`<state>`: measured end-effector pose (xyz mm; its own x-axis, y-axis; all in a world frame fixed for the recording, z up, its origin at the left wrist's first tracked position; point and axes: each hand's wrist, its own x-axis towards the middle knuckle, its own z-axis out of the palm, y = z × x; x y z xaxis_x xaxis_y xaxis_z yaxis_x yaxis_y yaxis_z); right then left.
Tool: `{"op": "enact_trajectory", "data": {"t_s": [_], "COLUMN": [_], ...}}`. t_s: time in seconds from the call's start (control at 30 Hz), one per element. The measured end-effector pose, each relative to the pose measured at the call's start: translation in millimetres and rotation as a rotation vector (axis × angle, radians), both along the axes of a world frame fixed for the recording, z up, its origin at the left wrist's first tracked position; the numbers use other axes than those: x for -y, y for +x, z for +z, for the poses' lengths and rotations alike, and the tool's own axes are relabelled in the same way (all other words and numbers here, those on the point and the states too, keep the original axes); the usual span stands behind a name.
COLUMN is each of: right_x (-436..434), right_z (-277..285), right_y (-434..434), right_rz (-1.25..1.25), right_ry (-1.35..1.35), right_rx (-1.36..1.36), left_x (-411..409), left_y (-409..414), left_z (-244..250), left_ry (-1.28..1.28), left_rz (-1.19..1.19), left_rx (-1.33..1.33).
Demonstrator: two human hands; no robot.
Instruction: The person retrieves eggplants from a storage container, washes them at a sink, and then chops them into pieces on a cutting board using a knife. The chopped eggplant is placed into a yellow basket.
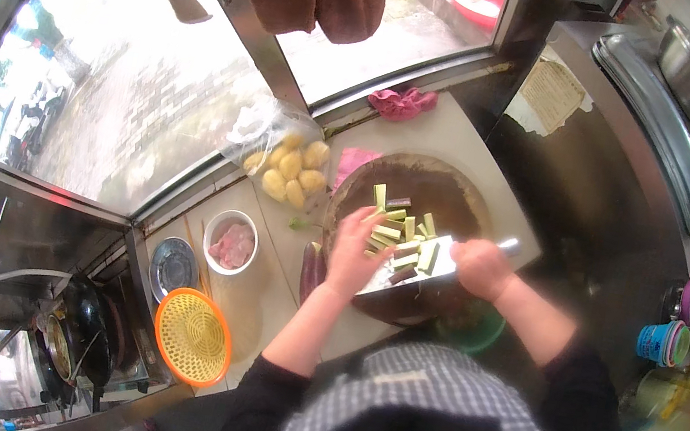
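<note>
My right hand (485, 268) grips the handle of a cleaver (446, 257), its broad blade lying nearly flat over a round wooden chopping block (440, 180). Several cut sticks of eggplant (427, 257), pale green inside with some purple skin, rest on the blade. More eggplant sticks (410, 228) lie loose on the block just beyond it. At the left of this pile is my left hand (354, 244), its fingers spread and curved against the pieces. Beside the block's left edge lies an uncut purple eggplant (311, 273), partly hidden by my left forearm.
Left of the block are a clear bag of peeled potatoes (289, 166), a white bowl (207, 230) of raw meat, a metal dish (173, 267) and an orange-rimmed colander (193, 335). A pink cloth (403, 103) lies by the window. A green basin (482, 331) sits below the block's near edge.
</note>
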<state>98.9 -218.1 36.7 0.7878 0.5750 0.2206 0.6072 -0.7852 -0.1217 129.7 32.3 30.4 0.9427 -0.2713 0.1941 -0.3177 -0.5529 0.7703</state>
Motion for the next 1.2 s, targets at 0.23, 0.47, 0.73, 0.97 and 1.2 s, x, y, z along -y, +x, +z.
{"op": "enact_trajectory", "data": {"t_s": [0.23,0.47,0.73,0.97,1.2], "right_x": [-5.3,72.3,63.0,0.8,-17.6], "right_z": [15.5,4.5,-90.9,-107.0,-112.7], "right_y": [-7.5,-53.6,-90.6,-72.8,-62.1], "right_rz": [0.024,-0.399,-1.087,-0.829,-0.632], "right_ry": [-0.034,0.081,1.125,1.055,1.112], "right_rx": [-0.001,-0.457,-1.281,-1.337,-1.359], "left_x": [59.5,24.7,37.4,64.7,72.7], "left_y": [7.4,10.8,-13.8,-18.8,-11.7], "left_z": [-52.5,-76.0,-72.8,-74.9,-80.6], "left_ry": [0.403,0.459,0.391,0.384,0.329], "left_rz": [-0.255,-0.034,0.218,0.12,0.237], "left_rx": [-0.045,0.054,0.077,0.063,0.11]}}
